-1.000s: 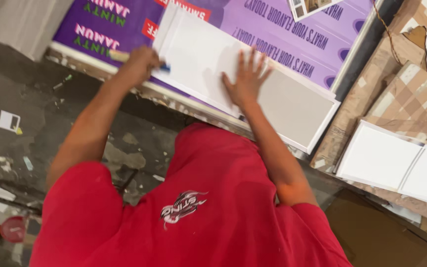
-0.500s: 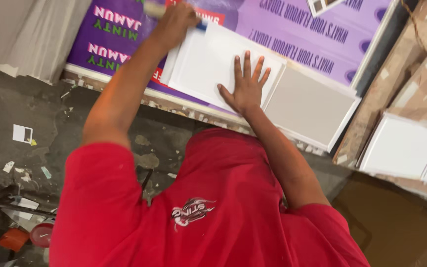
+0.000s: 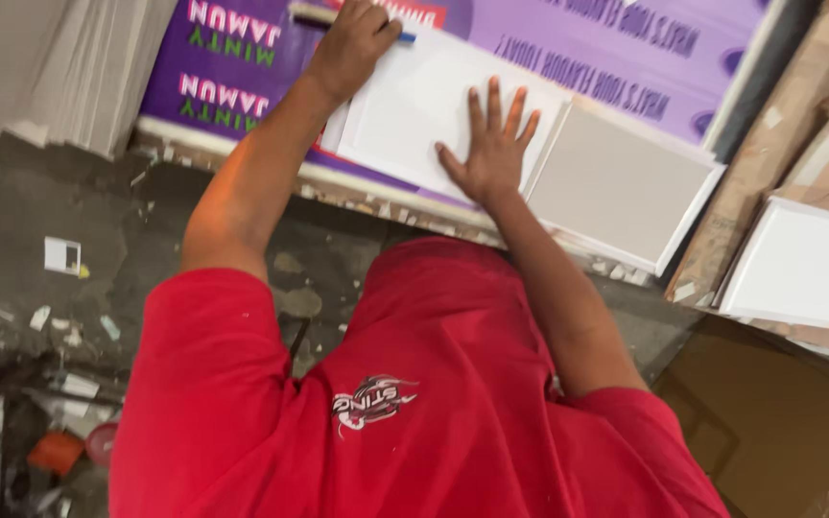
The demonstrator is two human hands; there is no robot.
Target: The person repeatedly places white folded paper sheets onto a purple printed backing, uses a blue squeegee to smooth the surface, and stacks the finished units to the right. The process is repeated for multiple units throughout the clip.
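— Where is the white tile [image 3: 414, 105] and what is on it?

— It lies flat on the surface, on top of a purple printed banner [image 3: 578, 48]. The right hand [image 3: 491, 149] presses down on the tile's near right part, palm flat, all five fingers spread wide, gripping nothing.

— And the left hand [image 3: 352, 43]?

— It sits at the tile's far left corner, fingers curled tight round a slim pen-like tool [image 3: 311, 14]. The tool's pale handle sticks out past the knuckles, away from the tile; its blue tip pokes out on the other side, just over the tile's far edge. Whether the tip touches the tile, I cannot tell.

— Anything beside the tile?

— A greyer square tile [image 3: 616, 187] lies just to the right of it, edge against edge, on the same banner. Further right of the tile, well apart, more white tiles [image 3: 803, 264] rest on brown cardboard [image 3: 779, 432]. To the left of the tile, beyond the banner's end, stands a pale stack of sheets [image 3: 50, 67]. Nearer than the tile, below the surface's edge, is a dirty floor [image 3: 31, 192] strewn with scraps.
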